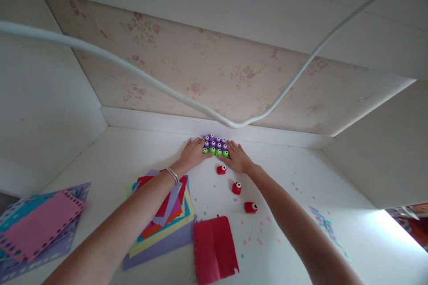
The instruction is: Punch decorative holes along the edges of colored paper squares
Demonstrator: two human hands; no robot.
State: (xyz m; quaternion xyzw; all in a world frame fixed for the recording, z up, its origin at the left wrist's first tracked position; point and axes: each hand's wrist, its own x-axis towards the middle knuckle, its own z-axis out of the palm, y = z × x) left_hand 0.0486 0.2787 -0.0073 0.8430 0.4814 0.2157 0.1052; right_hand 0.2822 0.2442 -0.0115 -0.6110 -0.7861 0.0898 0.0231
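Note:
A tight block of small purple paper punches (213,144) with a front row of green paper punches (219,152) stands by the back wall. My left hand (193,152) lies along the block's left side, fingers stretched out and thumb at the front row. On the right side, my right hand (238,156) touches the block in the same way, its fingers extended forward. Nearer me, three red paper punches (236,188) sit apart in a slanting line. A red paper sheet (214,249) with notches along its left edge lies below them.
Under my left forearm is a stack of coloured paper (160,240). Punched sheets, a pink one (43,227) on top, lie at far left. Paper bits (324,222) are scattered at right. A white cable (160,87) hangs across the view before the floral wall.

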